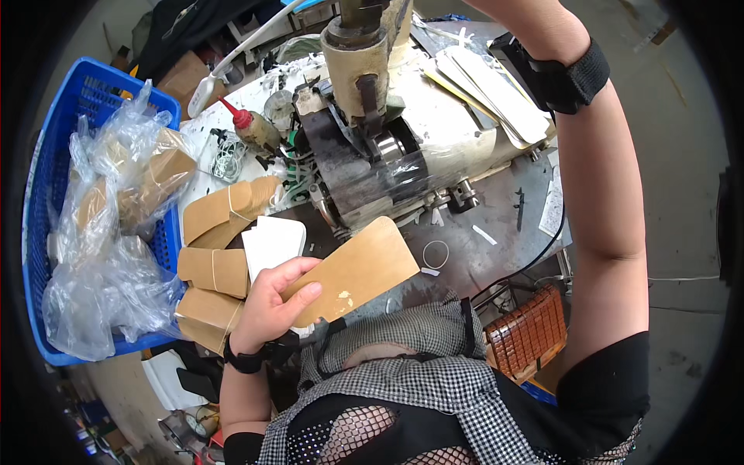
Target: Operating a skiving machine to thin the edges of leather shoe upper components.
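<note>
- Tan leather-look piece (353,271) sits pinched in the left hand (267,306); thumb on top, fingers curled under, held low just in front of the machine
- white cards (273,242) poke out right behind that hand; bundles of brown pieces (213,267) are stacked just to its left
- grimy sewing machine (372,132) fills the middle of the grey table (496,225)
- right hand is off the top edge; only the forearm and black wristband (570,74) show, so can't tell its grip
- blue basket (46,178) of plastic bags sits far left
</note>
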Motion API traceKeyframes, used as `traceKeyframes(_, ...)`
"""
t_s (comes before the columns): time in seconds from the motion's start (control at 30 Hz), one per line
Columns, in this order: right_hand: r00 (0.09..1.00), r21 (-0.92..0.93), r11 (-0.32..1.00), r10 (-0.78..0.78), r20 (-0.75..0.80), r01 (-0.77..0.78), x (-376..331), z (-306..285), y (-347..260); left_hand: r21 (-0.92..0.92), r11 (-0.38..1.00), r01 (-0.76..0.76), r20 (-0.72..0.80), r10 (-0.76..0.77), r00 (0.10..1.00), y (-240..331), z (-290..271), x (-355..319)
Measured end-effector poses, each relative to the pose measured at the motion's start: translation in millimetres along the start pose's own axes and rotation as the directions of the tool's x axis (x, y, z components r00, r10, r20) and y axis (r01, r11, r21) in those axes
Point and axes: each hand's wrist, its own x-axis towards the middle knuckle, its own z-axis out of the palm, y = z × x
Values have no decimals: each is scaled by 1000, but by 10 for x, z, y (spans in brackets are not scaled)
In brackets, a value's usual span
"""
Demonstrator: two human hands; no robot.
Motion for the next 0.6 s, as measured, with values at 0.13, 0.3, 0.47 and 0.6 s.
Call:
traceKeyframes(0.13,997,25,997,68,-42,-67,21,72,-20,88,993,-82,-7,83,997,-130,-45,-5)
traceKeyframes(0.3,859,205,856,502,-101,-476,-563,404,-143,-69,990,122,-17,-123,992,-80,-13,-6)
traceKeyframes(0.47,708,365,648,704,47,-668,-687,328,-272,-54,992,115,-7,-115,993,-119,9,44)
traceKeyframes(0.6,662,444,575,747,57,-687,-749,401,-301,7,997,73,-4,-73,997,-127,27,25)
